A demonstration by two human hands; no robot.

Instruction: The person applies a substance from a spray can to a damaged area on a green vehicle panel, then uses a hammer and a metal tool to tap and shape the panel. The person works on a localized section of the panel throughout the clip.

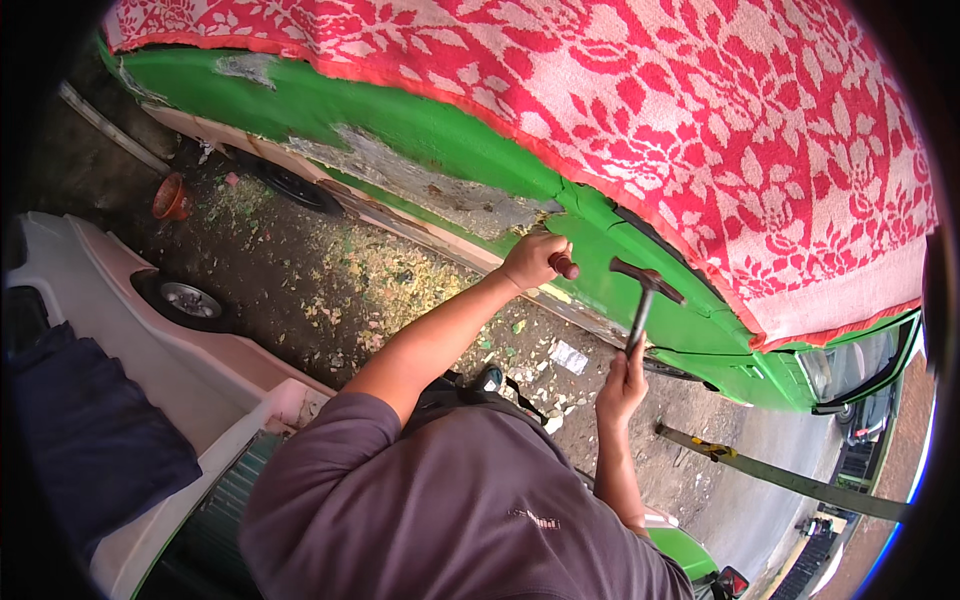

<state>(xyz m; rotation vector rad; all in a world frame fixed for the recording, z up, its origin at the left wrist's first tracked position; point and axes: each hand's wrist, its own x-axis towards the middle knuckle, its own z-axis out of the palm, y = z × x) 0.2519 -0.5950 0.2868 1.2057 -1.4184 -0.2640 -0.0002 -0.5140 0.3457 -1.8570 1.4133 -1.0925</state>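
Gripping a hammer (643, 300) low on its handle, the right hand (622, 385) holds it upright, head just beside the green car (400, 120). The left hand (533, 260) is clamped on a brown-handled tool (564, 265) pressed to the car's side, beside a bare grey patch (440, 185). A red-and-white floral cloth (650, 110) covers the car above. Paint chips (380, 270) litter the ground below, with a small white rectangular scrap (569, 357) among them. A white car (150, 330) stands well apart.

Bright even daylight, fisheye-bent dark rim
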